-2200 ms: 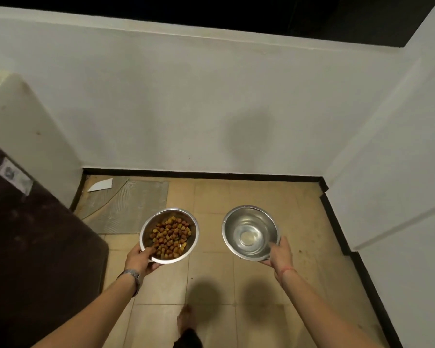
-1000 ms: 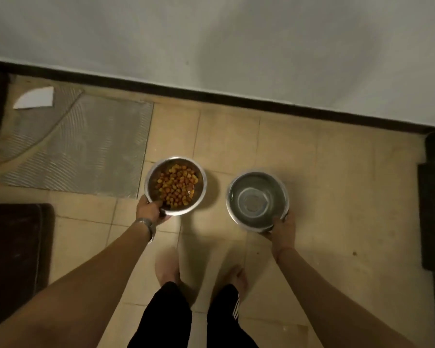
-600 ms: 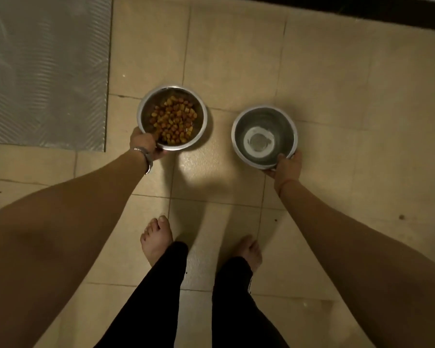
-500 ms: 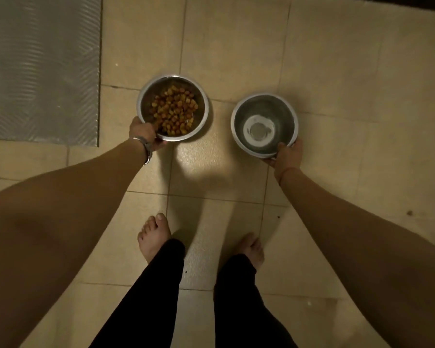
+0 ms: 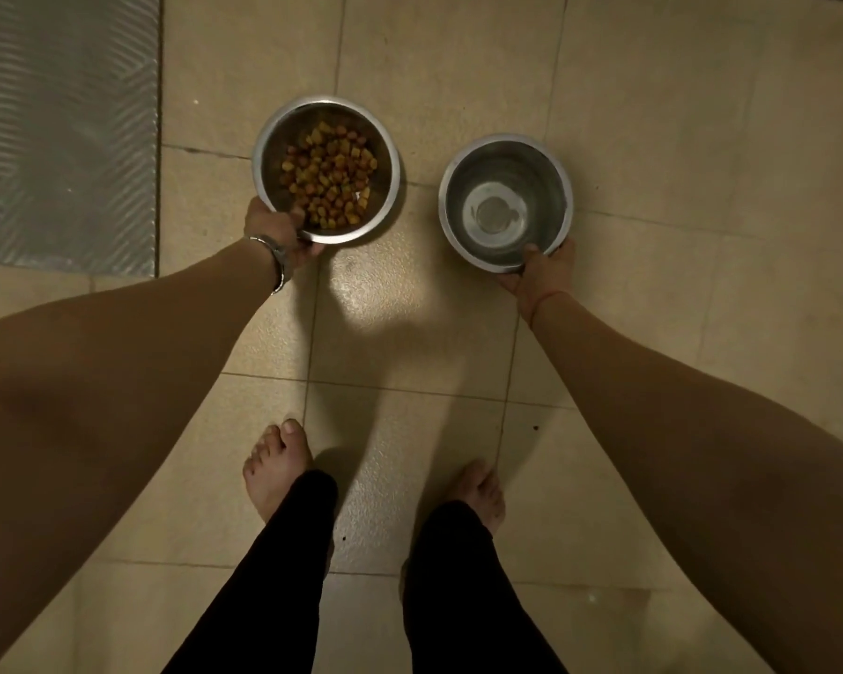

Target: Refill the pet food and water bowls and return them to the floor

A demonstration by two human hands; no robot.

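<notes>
Fingers [image 5: 297, 217] of both hands pinch round steel bowls' rims: lumpy kibble [image 5: 329, 180] left, clear water [image 5: 491, 217] right.

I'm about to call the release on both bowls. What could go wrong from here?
1. The steel bowl holding water is gripped only at its near rim by the right hand; a tilt on release could slop water onto the beige tiled floor.
2. The left hand has its thumb inside the steel bowl of brown kibble; pulling out could flick pieces loose.
3. Spilled water would land near the bare feet, a slip risk.
</notes>
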